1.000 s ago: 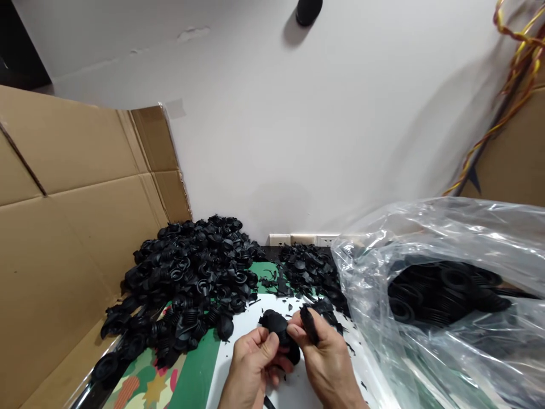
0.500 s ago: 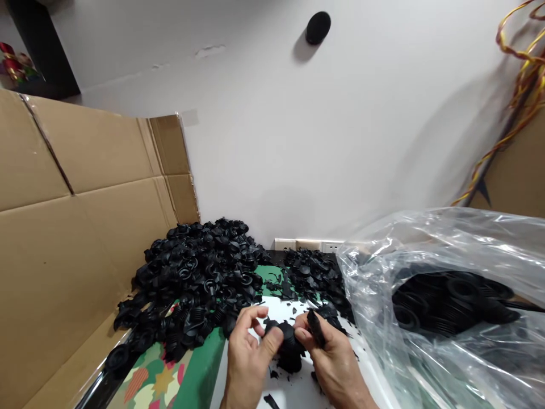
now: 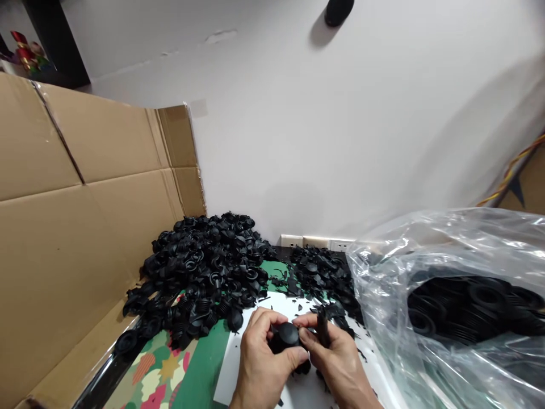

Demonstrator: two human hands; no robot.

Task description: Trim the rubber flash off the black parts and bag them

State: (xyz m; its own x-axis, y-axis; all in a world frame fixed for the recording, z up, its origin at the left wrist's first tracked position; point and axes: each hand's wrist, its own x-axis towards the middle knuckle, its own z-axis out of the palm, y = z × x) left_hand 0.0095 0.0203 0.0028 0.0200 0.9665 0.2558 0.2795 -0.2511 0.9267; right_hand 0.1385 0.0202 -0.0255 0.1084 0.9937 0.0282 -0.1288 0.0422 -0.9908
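Observation:
Low in the head view, my left hand (image 3: 264, 355) is closed around a black rubber boot (image 3: 288, 335) with a smooth round end facing up. My right hand (image 3: 334, 355) pinches at the boot's right edge with thumb and forefinger. Out of the same right hand sticks a dark elongated piece (image 3: 323, 326), held between the fingers; its kind cannot be made out. Both hands are over a white sheet (image 3: 227, 372), which is strewn with black rubber scraps. My fingers hide the lower part of the boot.
Left of the hands lies a large heap of ribbed black rubber boots (image 3: 208, 267). A smaller pile of black scraps (image 3: 321, 270) lies behind them. On the right, a clear plastic bag (image 3: 378, 301) contains more black parts. Cardboard (image 3: 106, 221) stands at the left; sockets (image 3: 292, 241) line the wall.
My left hand has moved right and closed around the boot, whose round end now faces up. My right fingers have come against its edge. The camera view has shifted slightly.

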